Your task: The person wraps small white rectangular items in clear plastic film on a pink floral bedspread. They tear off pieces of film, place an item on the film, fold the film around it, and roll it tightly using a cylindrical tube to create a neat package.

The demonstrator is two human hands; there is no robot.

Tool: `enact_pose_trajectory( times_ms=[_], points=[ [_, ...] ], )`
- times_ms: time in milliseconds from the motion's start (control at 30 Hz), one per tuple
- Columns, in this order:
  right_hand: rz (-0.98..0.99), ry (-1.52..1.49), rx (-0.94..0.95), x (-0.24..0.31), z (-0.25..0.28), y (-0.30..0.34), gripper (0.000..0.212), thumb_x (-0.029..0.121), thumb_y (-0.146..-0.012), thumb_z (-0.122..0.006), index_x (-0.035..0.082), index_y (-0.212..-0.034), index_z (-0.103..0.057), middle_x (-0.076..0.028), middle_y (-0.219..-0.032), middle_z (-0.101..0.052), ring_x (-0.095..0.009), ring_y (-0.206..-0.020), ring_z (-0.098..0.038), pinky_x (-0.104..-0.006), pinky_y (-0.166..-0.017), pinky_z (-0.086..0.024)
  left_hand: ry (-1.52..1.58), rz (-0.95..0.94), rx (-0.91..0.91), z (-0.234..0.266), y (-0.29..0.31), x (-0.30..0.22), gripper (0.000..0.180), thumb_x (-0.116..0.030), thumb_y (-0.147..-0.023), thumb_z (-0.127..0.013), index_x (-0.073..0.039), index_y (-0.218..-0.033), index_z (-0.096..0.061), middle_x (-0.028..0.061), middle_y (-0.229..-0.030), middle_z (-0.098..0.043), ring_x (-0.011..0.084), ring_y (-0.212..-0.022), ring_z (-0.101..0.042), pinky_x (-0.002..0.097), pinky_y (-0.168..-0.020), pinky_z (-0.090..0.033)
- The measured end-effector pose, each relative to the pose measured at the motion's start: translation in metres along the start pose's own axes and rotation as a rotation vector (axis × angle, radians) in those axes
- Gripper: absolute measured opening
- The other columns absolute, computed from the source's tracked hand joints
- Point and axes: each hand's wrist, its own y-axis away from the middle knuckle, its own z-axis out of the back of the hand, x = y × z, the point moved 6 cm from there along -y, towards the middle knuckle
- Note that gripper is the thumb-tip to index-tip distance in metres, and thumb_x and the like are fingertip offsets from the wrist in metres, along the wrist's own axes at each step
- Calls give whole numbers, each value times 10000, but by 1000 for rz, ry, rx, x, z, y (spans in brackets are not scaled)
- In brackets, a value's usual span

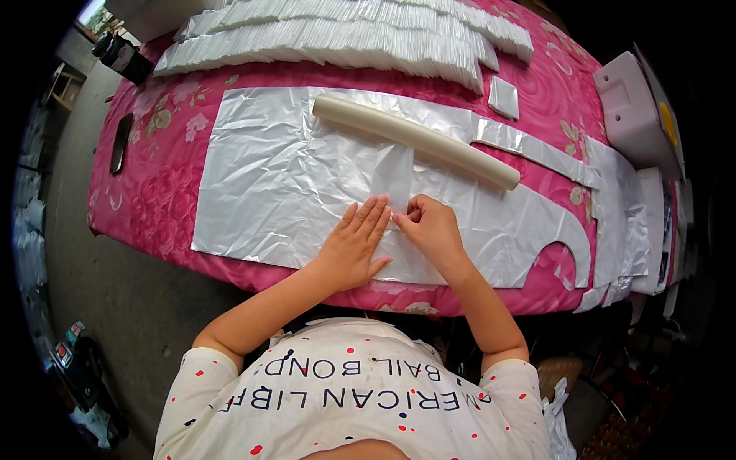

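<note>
A person's two bare hands work on a white plastic sheet [264, 172], which lies spread and creased across the middle of a table covered with a pink flowered cloth [165, 180]. The left hand [353, 247] rests palm down on the sheet, its fingers straight and close together, the thumb spread to the side; it grasps nothing. The right hand [432, 230], just beside the left fingertips, is curled, with thumb and forefinger closed on a small bit of the plastic sheet. A pale tube [414, 139] lies slantwise on the sheet beyond both hands. At the far side of the table stand long rows of folded white packets [322, 47]; a single packet [503, 97] lies near their right end. A dark, flat object [120, 143] lies at the left, below a black cup [123, 58], and a white box [638, 107] stands at the right.
</note>
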Motion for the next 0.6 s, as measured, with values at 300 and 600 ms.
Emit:
enact_pose_trajectory(
  times_ms=[300, 600],
  points=[
    [884, 504, -130, 14, 3, -2, 517, 151, -680, -696, 28, -1160, -549, -109, -1240, -523, -273, -1158, -478, -369, -979, -392, 58, -35, -149, 20, -20, 7, 585, -153, -709, -623, 71, -1220, -444, 170, -1235, -459, 294, -1139, -454, 354, -950, -403],
    [909, 404, -91, 14, 8, -9, 375, 4, -655, -616, 28, -1030, -605, -79, -1094, -598, -257, -1005, -558, -347, -833, -485, 72, -160, -209, 23, -22, 16, 386, -49, -674, -609, 28, -1049, -571, 127, -1091, -583, 272, -982, -569, 346, -828, -495]
  ],
)
